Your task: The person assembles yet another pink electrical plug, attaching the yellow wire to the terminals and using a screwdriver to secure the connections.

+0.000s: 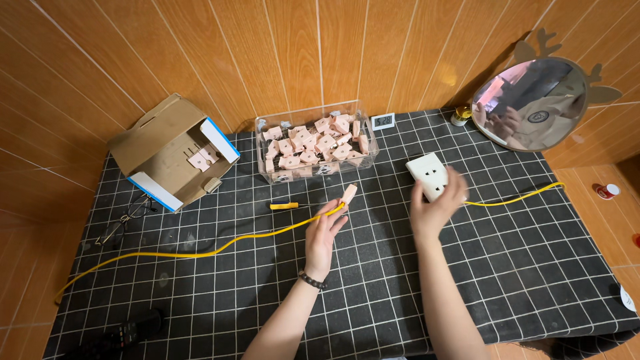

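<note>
**Two hands, a plug and a socket block**

One small pinkish plug (pixel 349 193) sits pinched at the fingertips of the left hand (pixel 325 233), just left of the frame's centre, with a yellow cable (pixel 200 253) running from it down toward the lower left edge. Right of centre, the right hand (pixel 437 210) is closed around a white socket block (pixel 429 175), tilted face-up; a second stretch of yellow cable (pixel 513 198) leads from there toward the right edge. Plug and block are near each other but apart, so the step in hand looks like bringing the two together; that would call for turning the plug's end to face the block's holes.

Above them, at upper centre, a clear plastic box (pixel 317 140) holds many pinkish pieces of the same kind. An open cardboard box (pixel 167 150) lies at upper left, a small yellow-handled tool (pixel 283 205) on the checked cloth (pixel 533 267) between, and a round mirror (pixel 530 103) at upper right.
</note>
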